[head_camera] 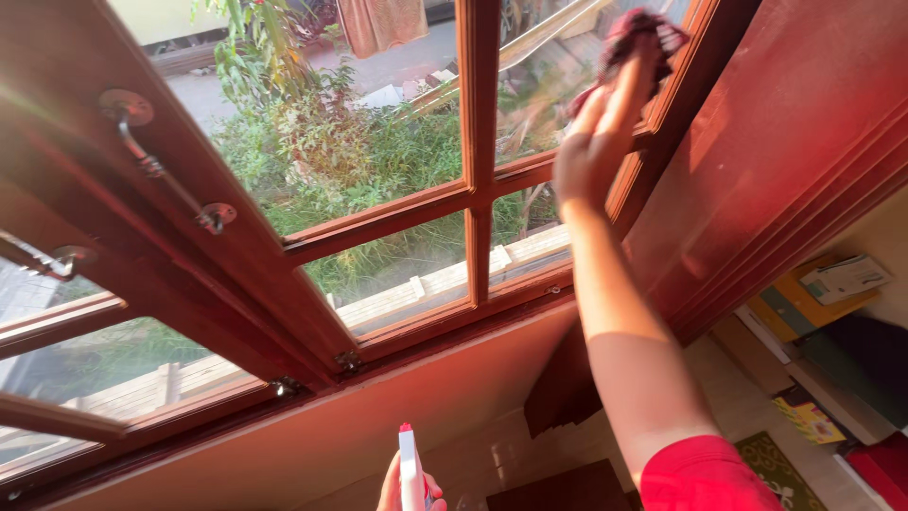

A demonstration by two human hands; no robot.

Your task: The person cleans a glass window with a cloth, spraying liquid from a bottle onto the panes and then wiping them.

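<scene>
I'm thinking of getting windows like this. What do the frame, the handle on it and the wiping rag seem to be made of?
The window frame looks like wood with a glossy reddish-brown stain; faint grain and jointed bars show. The handle seems metal, dull grey with round mounting plates. The rag under the right hand looks like soft dark-red cloth, though it is blurred.

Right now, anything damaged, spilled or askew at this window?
Nothing stands out. The right hand presses a dark red cloth against the upper pane of the wooden window frame; the left hand holds a white spray bottle upright. The panes show no cracks, and the metal handle sits in place. No spill visible.
</scene>
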